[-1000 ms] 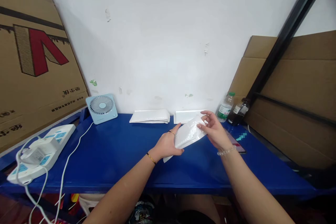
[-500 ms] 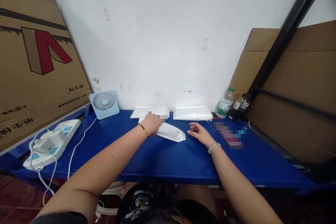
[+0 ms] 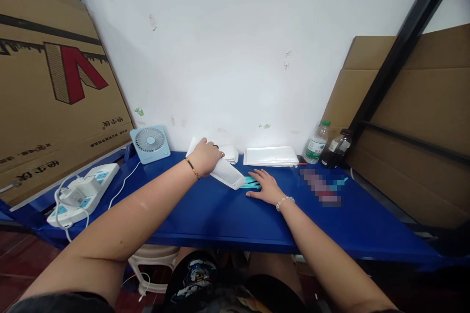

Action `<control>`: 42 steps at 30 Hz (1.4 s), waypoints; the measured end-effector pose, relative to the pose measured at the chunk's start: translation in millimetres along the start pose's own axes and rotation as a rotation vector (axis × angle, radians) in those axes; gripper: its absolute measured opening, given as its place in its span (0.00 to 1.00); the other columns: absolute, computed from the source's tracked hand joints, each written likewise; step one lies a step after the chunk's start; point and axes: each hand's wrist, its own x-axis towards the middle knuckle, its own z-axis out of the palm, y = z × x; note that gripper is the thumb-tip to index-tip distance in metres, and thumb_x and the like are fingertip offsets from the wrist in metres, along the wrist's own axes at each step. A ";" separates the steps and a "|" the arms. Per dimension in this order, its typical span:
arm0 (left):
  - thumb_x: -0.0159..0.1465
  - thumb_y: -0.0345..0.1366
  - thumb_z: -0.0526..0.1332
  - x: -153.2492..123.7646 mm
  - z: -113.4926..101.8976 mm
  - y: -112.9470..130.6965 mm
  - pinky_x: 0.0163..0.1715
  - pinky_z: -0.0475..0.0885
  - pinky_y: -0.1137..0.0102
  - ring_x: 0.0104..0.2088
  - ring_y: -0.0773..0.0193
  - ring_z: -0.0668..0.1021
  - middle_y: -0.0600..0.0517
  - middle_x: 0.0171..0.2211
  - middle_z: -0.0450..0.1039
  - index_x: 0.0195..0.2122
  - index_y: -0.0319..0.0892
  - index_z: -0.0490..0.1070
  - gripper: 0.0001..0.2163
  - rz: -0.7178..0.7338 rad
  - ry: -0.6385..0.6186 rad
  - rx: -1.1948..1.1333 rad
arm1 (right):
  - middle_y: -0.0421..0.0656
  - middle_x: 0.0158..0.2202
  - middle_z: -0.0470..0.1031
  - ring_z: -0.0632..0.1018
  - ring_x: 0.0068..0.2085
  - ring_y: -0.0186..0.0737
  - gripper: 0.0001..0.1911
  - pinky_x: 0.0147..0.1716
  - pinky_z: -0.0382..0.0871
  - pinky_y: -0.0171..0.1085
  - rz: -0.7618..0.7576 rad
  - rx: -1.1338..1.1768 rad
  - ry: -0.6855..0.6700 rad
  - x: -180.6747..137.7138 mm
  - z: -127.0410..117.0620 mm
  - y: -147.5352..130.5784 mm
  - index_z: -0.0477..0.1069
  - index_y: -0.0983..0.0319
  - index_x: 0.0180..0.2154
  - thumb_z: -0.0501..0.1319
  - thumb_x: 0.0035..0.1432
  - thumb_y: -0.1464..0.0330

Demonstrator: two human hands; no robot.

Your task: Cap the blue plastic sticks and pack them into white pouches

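My left hand (image 3: 205, 156) is closed on the upper end of a white paper bag (image 3: 227, 174), which it holds tilted with its lower mouth near the blue table (image 3: 227, 215). Several small teal items (image 3: 251, 183) lie at the bag's mouth. My right hand (image 3: 266, 187) lies flat on the table, fingers stretched out, touching those teal items. A stack of white bags (image 3: 231, 152) sits behind my left hand against the wall. A second white stack (image 3: 270, 156) lies just to its right.
A small light-blue fan (image 3: 150, 144) stands at the back left, with a white power strip and charger (image 3: 82, 193) beside it. A water bottle (image 3: 316, 144) and a dark bottle (image 3: 335, 149) stand at the back right. Cardboard boxes flank both sides.
My left hand has lifted the bag's end up toward the wall, so the bag tilts. Teal items now show at its mouth. My right hand moved left and flattened onto them.
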 end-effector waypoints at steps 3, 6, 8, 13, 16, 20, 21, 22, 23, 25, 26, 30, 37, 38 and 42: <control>0.37 0.34 0.74 -6.3 -2.6 -16.2 0.54 0.46 0.55 0.51 0.44 0.68 0.43 0.45 0.71 0.46 0.45 0.72 0.31 -0.030 0.019 -0.093 | 0.41 0.67 0.47 0.44 0.66 0.56 0.42 0.61 0.42 0.54 0.014 -0.086 -0.059 3.2 0.8 -4.0 0.52 0.48 0.63 0.53 0.50 0.40; 0.33 0.30 0.73 -16.1 -9.8 -33.6 0.54 0.47 0.53 0.50 0.43 0.67 0.41 0.45 0.70 0.50 0.44 0.70 0.38 -0.064 -0.034 -0.038 | 0.42 0.67 0.48 0.46 0.66 0.56 0.40 0.61 0.41 0.55 0.019 -0.126 -0.094 3.7 1.6 -6.3 0.51 0.48 0.63 0.48 0.53 0.40; 0.33 0.31 0.72 -25.1 -15.5 -45.6 0.52 0.50 0.53 0.49 0.45 0.68 0.43 0.46 0.70 0.54 0.47 0.66 0.42 -0.096 -0.100 0.041 | 0.42 0.67 0.48 0.46 0.66 0.56 0.39 0.61 0.41 0.55 0.021 -0.142 -0.100 3.6 2.6 -7.3 0.50 0.48 0.63 0.46 0.54 0.40; 0.37 0.37 0.71 -45.1 -10.7 -81.3 0.52 0.54 0.54 0.48 0.44 0.70 0.44 0.48 0.70 0.60 0.50 0.59 0.45 -0.223 -0.199 -0.004 | 0.41 0.67 0.48 0.47 0.66 0.56 0.38 0.60 0.41 0.56 0.007 -0.150 -0.097 4.5 4.4 -7.2 0.48 0.46 0.64 0.44 0.55 0.40; 0.36 0.41 0.72 -47.7 17.1 -102.1 0.52 0.55 0.54 0.49 0.42 0.70 0.44 0.47 0.71 0.61 0.51 0.57 0.47 -0.261 -0.189 -0.125 | 0.41 0.67 0.48 0.47 0.66 0.57 0.36 0.60 0.40 0.58 -0.001 -0.156 -0.106 5.8 3.8 -6.7 0.49 0.44 0.63 0.43 0.56 0.40; 0.40 0.46 0.69 -44.2 72.9 -113.6 0.53 0.56 0.52 0.52 0.41 0.68 0.40 0.51 0.69 0.62 0.48 0.56 0.46 -0.288 -0.173 -0.200 | 0.40 0.67 0.48 0.47 0.66 0.57 0.35 0.60 0.39 0.59 -0.013 -0.161 -0.115 3.2 5.6 -14.1 0.51 0.43 0.62 0.41 0.57 0.41; 0.40 0.47 0.69 -43.2 86.1 -111.9 0.53 0.56 0.51 0.54 0.41 0.66 0.38 0.55 0.66 0.63 0.48 0.54 0.47 -0.297 -0.168 -0.207 | 0.40 0.67 0.48 0.47 0.66 0.57 0.34 0.60 0.39 0.59 -0.014 -0.159 -0.119 0.7 7.3 -18.4 0.51 0.43 0.62 0.41 0.57 0.41; 0.39 0.48 0.70 -42.3 97.7 -107.9 0.53 0.55 0.50 0.57 0.39 0.62 0.37 0.58 0.61 0.64 0.47 0.51 0.50 -0.316 -0.148 -0.213 | 0.40 0.67 0.47 0.46 0.66 0.58 0.34 0.60 0.39 0.59 -0.012 -0.155 -0.121 -2.5 9.5 -23.5 0.51 0.44 0.62 0.41 0.58 0.41; 0.38 0.50 0.70 -41.4 107.3 -101.5 0.54 0.53 0.47 0.60 0.37 0.57 0.37 0.62 0.54 0.65 0.46 0.48 0.53 -0.338 -0.121 -0.219 | 0.41 0.67 0.47 0.46 0.66 0.58 0.34 0.60 0.38 0.59 -0.010 -0.150 -0.124 -6.2 11.7 -29.1 0.50 0.44 0.63 0.41 0.58 0.42; 0.42 0.53 0.68 -38.2 120.2 -82.1 0.56 0.50 0.46 0.63 0.38 0.50 0.37 0.65 0.47 0.65 0.45 0.47 0.51 -0.367 0.008 -0.257 | 0.41 0.67 0.47 0.47 0.66 0.59 0.34 0.60 0.39 0.58 -0.007 -0.131 -0.120 -13.4 14.9 -39.4 0.50 0.44 0.63 0.42 0.58 0.42; 0.47 0.53 0.65 -35.5 123.8 -69.7 0.56 0.51 0.48 0.63 0.42 0.52 0.39 0.65 0.49 0.65 0.46 0.49 0.46 -0.324 0.071 -0.305 | 0.41 0.67 0.48 0.48 0.66 0.58 0.34 0.60 0.40 0.57 -0.010 -0.113 -0.106 -15.9 14.8 -42.6 0.50 0.45 0.63 0.43 0.58 0.43; 0.62 0.43 0.53 -11.7 129.0 -18.1 0.55 0.59 0.64 0.57 0.57 0.65 0.48 0.57 0.64 0.55 0.49 0.66 0.20 0.024 0.136 -0.536 | 0.45 0.60 0.61 0.59 0.61 0.52 0.26 0.57 0.52 0.50 0.019 -0.019 0.103 -6.8 -0.5 -32.2 0.59 0.51 0.59 0.44 0.63 0.51; 0.55 0.40 0.61 46.9 142.8 11.5 0.37 0.67 0.70 0.39 0.60 0.75 0.49 0.39 0.74 0.41 0.42 0.73 0.14 0.071 -0.002 -0.679 | 0.44 0.38 0.71 0.72 0.42 0.42 0.11 0.45 0.65 0.40 -0.050 0.137 -0.041 44.4 -17.5 19.6 0.76 0.59 0.39 0.63 0.50 0.66; 0.54 0.40 0.61 50.9 144.6 10.7 0.33 0.67 0.71 0.36 0.61 0.75 0.50 0.36 0.74 0.38 0.42 0.73 0.12 0.066 -0.026 -0.681 | 0.43 0.38 0.70 0.72 0.42 0.42 0.10 0.44 0.65 0.40 -0.056 0.139 -0.045 47.0 -15.7 22.3 0.76 0.59 0.37 0.64 0.49 0.66; 0.52 0.42 0.62 55.1 146.4 5.7 0.26 0.63 0.73 0.29 0.63 0.74 0.53 0.29 0.74 0.32 0.43 0.73 0.10 0.096 -0.117 -0.722 | 0.42 0.35 0.71 0.72 0.40 0.42 0.06 0.42 0.65 0.38 -0.107 0.222 -0.063 45.8 -11.5 27.6 0.77 0.60 0.30 0.65 0.47 0.66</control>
